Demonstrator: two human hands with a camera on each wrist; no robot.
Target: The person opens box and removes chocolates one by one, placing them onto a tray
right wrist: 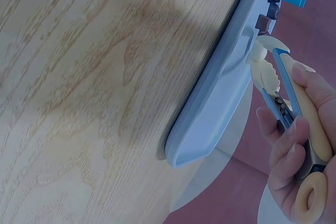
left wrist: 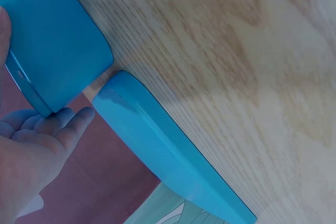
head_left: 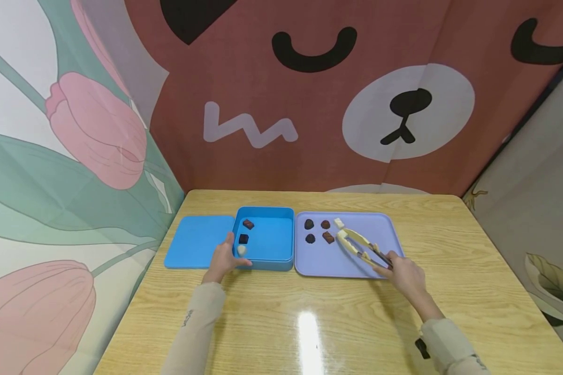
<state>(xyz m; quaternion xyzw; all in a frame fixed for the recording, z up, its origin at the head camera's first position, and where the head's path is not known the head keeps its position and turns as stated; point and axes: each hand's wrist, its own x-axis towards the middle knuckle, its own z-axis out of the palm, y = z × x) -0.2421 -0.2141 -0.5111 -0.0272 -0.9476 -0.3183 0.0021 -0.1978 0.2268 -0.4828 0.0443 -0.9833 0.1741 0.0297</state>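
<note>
In the head view my left hand [head_left: 222, 260] rests against the front-left corner of an open blue box [head_left: 274, 264]. Its fingers lie along the left wall and its thumb reaches along the front. Inside the box are a reddish-brown chocolate [head_left: 248, 224], a dark square chocolate [head_left: 243, 238] and a white chocolate [head_left: 241, 250]. My right hand [head_left: 407, 274] grips cream-coloured tongs [head_left: 356, 241] over the lilac tray [head_left: 375, 224]. Between the tong tips sits a rounded white chocolate [right wrist: 258, 52].
Several dark and brown chocolates [head_left: 310, 238] stand on the tray's left half, with a white chocolate [head_left: 339, 223] beyond the tong tips. A flat blue lid [head_left: 197, 242] lies left of the box. Printed cloth [head_left: 262, 172] hangs behind the wooden table [head_left: 262, 323].
</note>
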